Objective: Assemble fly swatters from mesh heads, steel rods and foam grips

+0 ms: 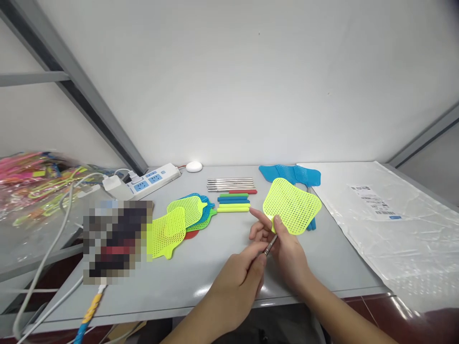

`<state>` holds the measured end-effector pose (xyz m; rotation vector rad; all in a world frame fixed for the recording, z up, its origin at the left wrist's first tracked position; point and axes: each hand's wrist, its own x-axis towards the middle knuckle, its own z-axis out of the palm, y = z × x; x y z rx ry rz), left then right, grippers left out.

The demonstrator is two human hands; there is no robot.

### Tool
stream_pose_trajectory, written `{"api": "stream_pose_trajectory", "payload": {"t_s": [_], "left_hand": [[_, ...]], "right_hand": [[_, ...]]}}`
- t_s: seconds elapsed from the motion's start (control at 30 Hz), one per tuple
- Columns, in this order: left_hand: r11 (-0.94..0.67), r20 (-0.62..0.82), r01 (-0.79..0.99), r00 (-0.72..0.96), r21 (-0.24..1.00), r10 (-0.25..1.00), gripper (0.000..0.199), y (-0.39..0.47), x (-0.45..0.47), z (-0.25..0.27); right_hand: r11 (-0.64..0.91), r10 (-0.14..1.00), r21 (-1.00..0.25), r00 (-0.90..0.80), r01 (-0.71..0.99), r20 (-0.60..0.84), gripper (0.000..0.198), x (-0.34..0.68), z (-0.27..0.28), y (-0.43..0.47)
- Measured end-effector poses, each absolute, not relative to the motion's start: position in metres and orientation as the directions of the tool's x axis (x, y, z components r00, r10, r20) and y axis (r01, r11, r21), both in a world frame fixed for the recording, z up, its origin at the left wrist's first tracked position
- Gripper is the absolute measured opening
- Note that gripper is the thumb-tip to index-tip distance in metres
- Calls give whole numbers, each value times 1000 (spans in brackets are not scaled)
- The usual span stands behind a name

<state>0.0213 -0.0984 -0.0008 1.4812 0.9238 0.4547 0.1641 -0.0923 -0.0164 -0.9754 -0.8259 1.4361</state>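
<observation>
My right hand point(289, 251) pinches a yellow-green perforated fly swatter head point(292, 205) near its narrow neck. A thin metal rod point(270, 244) runs from that neck into my left hand point(238, 282), whose fingers are wrapped round it. Whether the rod sits fully inside the neck is hidden by my fingers. Just beyond, blue swatter heads point(287, 173) lie at the back, with blue handles point(312, 223) partly behind the held head. Left of my hands, more yellow-green heads point(168, 231) overlap blue, green and red ones.
Several metal rods point(229, 184) lie in a row above coloured handle tubes point(234, 200). A white power strip point(154, 180), a white oval device point(194, 166) and a blurred-out object point(118, 243) are on the left. Bagged swatters point(43, 191) fill the far left; a white plastic package point(380, 229) covers the right.
</observation>
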Motion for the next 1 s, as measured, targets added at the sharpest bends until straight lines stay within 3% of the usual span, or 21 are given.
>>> {"api": "stream_pose_trajectory", "payload": {"t_s": [0.3, 0.4, 0.6, 1.0], "left_hand": [[203, -300, 223, 624, 953, 722, 49, -97, 15, -3], [202, -312, 240, 656, 950, 688, 47, -94, 14, 1], [225, -319, 227, 647, 948, 692, 50, -96, 14, -3], [264, -319, 186, 657, 946, 683, 44, -97, 12, -4]], "right_hand": [[-153, 985, -862, -5, -483, -172, 56, 170, -21, -95], [-150, 987, -883, -11, -445, -162, 55, 169, -21, -97], [-130, 991, -832, -40, -540, -129, 52, 167, -22, -100], [-84, 996, -871, -20, -483, -85, 52, 166, -25, -101]]}}
